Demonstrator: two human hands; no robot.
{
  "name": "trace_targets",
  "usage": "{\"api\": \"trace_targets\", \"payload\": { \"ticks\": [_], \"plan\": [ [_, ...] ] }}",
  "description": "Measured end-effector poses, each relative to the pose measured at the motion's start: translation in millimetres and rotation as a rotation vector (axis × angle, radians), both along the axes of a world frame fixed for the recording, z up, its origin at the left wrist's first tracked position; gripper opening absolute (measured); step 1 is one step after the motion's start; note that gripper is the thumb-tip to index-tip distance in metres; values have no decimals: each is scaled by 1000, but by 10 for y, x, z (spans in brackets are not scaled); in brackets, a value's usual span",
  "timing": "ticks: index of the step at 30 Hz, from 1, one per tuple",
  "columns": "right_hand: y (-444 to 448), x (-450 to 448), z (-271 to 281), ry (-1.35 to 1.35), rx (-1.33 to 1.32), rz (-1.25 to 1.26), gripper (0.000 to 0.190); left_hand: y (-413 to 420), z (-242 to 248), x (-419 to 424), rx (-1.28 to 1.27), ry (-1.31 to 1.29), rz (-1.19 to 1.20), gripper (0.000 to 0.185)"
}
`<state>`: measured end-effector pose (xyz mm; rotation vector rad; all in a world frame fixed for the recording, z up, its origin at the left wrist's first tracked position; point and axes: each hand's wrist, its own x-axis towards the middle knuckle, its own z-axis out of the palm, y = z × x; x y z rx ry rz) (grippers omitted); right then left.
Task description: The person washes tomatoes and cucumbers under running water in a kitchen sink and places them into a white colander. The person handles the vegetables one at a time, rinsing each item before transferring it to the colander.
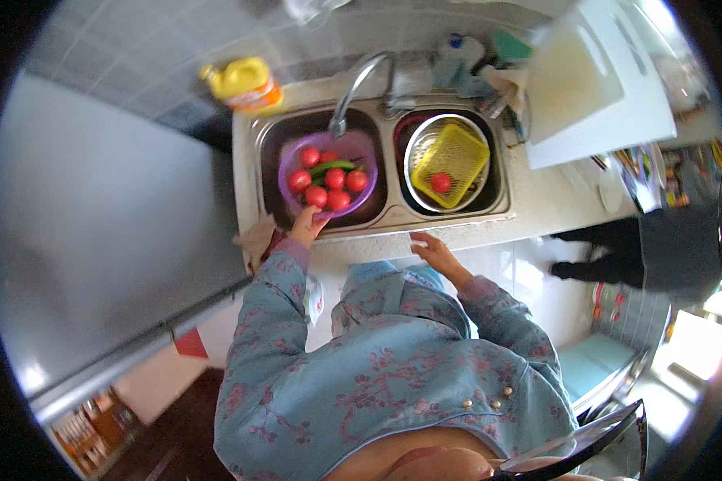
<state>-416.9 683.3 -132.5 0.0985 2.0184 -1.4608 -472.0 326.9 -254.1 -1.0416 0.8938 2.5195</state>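
My left hand (309,226) is at the near rim of a purple plastic basin (370,157) in the left sink bowl; whether its fingers grip the rim is not clear. Several red tomatoes (335,178) and green peppers (335,165) lie in the basin, under the curved metal faucet (337,123). In the right bowl a round metal basin (414,141) holds a yellow plastic basket (457,147) with one tomato (440,183) in it. My right hand (433,251) is just in front of the counter edge, fingers apart and slightly curled, with nothing in it.
A yellow and orange jug (246,87) stands behind the left bowl. A large grey smooth-faced panel (114,216) borders the left side. Right of the sink are a white rack or box (601,129) and utensils. Another person (677,249) in dark clothes stands at the far right.
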Motion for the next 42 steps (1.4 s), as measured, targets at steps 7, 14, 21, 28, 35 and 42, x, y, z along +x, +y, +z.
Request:
{"api": "trace_targets", "payload": {
  "ticks": [7, 14, 21, 28, 35, 42],
  "plan": [
    [1164, 1237, -171, -203, 143, -520, 35, -183, -685, -218, -8, -90, -181, 7],
    [1566, 2687, -643, -439, 642, -595, 43, -285, -915, -166, -464, -97, -588, 25],
    [1764, 3383, -731, -525, 549, -875, 46, 2078, 700, 161, -918, 437, -1084, 36],
    [2054, 4196, -1139, -514, 581, -1051, 52, 4010, 1443, 842, -875, 1071, -1482, 49],
    [2125, 4942, -544, -594, 611, -1301, 73, 5738, 1625, 1981, -477, 1635, -1978, 64],
    [1768, 5406, -652, -756, 481, -1684, 74, 6712, 1996, 2718, -271, 1872, -2273, 69]
  ]
}}
